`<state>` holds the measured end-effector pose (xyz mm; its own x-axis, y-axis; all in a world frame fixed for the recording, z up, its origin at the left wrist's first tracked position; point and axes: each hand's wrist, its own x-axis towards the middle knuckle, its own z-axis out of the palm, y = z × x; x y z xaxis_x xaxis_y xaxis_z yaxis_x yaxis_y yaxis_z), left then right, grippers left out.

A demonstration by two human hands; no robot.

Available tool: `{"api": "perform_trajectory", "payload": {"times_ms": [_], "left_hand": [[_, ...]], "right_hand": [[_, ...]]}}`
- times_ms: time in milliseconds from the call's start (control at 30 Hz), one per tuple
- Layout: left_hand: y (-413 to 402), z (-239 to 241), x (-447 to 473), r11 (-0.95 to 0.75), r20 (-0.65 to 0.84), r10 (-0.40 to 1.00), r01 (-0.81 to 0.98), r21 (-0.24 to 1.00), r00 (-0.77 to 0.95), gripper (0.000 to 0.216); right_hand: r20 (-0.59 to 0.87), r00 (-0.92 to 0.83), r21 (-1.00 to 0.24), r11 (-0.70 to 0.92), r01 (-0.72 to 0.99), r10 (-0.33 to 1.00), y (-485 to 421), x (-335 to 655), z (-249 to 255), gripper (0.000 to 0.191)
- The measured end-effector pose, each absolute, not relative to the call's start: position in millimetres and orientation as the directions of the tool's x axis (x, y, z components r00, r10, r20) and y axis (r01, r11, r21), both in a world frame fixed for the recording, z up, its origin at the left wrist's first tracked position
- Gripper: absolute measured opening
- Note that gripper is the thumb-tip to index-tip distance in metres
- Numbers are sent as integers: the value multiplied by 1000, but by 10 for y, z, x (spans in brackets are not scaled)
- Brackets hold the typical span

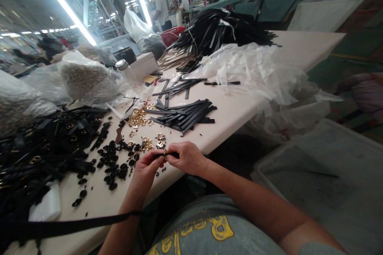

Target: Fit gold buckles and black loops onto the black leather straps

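Note:
My left hand and my right hand meet over the table's near edge, each closed in a pinch. Between them runs a short black strap with a small gold buckle at its middle. The left fingers grip one side of the strap, the right fingers the other. Just beyond my hands lie loose gold buckles and a pile of flat black straps. Small black loops are scattered left of my left hand. Fine detail at the fingertips is too small to make out.
A heap of black straps with gold buckles covers the table's left side. Clear plastic bags stand behind it. A bundle of long black strips and white plastic sheeting lie farther back. A large pale bin stands at right.

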<state>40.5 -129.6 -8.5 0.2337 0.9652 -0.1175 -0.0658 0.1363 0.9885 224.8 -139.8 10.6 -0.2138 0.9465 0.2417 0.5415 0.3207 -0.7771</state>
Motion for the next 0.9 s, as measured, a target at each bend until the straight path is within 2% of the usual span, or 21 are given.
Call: {"api": "perform_trajectory", "payload": {"times_ms": [300,533,700,900], "left_hand": [[-1318,-116,363,142,-118,966,-91,986,230,20],[-1322,-67,405,129,-104,971,-103,986,214,21],[-1321,-48,471,139,-119,978,-111,984,171,22],[-1266,-46,421,173,-169,985,-227,958,37,26]], "right_hand": [[179,-258,-867,276,414,949,-1381,2280,116,19],[204,-263,-855,303,420,943,-1373,2272,94,16],[200,-264,-856,300,422,943,-1364,2270,100,15],[135,-336,-861,278,425,932,-1355,2384,89,15]]}}
